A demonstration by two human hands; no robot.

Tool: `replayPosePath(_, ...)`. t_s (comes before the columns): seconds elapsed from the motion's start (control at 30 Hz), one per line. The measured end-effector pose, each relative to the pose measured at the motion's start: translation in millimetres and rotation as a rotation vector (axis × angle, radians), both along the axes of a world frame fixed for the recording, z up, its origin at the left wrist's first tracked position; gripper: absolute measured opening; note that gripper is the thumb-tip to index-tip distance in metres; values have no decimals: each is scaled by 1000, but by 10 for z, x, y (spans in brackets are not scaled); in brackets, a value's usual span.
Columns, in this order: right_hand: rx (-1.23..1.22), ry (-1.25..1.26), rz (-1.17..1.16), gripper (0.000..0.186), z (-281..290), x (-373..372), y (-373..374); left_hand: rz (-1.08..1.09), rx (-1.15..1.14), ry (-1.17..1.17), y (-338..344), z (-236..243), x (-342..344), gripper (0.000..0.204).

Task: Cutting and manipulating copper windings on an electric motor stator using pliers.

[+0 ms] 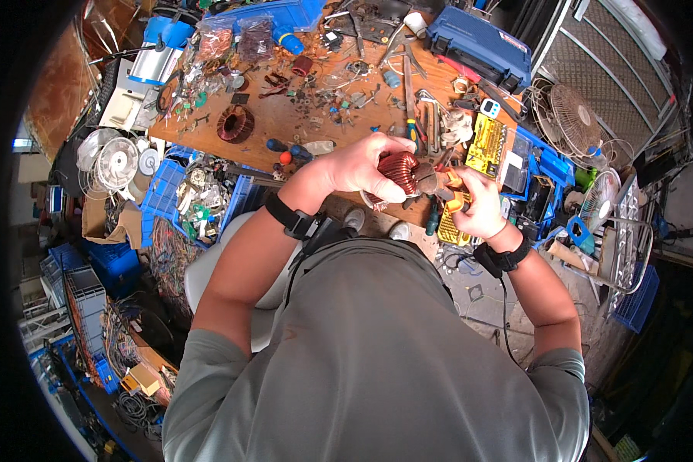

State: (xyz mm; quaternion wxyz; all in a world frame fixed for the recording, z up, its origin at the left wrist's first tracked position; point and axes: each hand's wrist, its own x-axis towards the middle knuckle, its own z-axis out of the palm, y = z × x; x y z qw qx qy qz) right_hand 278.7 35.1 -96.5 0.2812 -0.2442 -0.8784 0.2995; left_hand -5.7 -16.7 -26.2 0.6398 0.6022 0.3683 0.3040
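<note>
The left hand (362,166) grasps the copper coil (396,173), a rounded bundle of glossy, ridged red-brown windings, above the near edge of the wooden table (200,140). The right hand (481,206) grips the yellow-handled pliers (429,181) on the coil's right; their long axis points left and slightly away, the dull metal head meeting the coil's right side, exact contact indeterminate.

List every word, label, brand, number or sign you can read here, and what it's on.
None can be read.
Blue toolbox: a pale label, too small and blurred to read.
Yellow tool-set case: any lettering is too small to make out.
</note>
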Motion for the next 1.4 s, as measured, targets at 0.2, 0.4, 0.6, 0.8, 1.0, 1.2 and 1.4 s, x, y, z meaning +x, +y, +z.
replayPosePath(0.2,4,-159,8,55,207,10,-6,-4,-79,1,4,34,-53,38)
replayPosePath(0.4,49,-459,33,63,813,98,69,-38,57,234,-42,202,-103,38)
replayPosePath(0.6,178,-601,15,84,1204,107,-75,-10,-30,332,-105,282,-60,34)
replayPosePath(0.8,333,-636,-2,47,998,110,111,-36,12,274,-13,95,-93,32)
replayPosePath(1.0,133,-801,61,37,1027,-106,297,-1,-97,121,21,-135,-239,34)
replayPosePath(1.2,-9,-855,141,35,867,-257,447,34,138,366,61,-320,-340,43)
replayPosePath(1.4,-26,-1008,147,36,793,-468,607,160,372,839,-15,-206,-341,55)
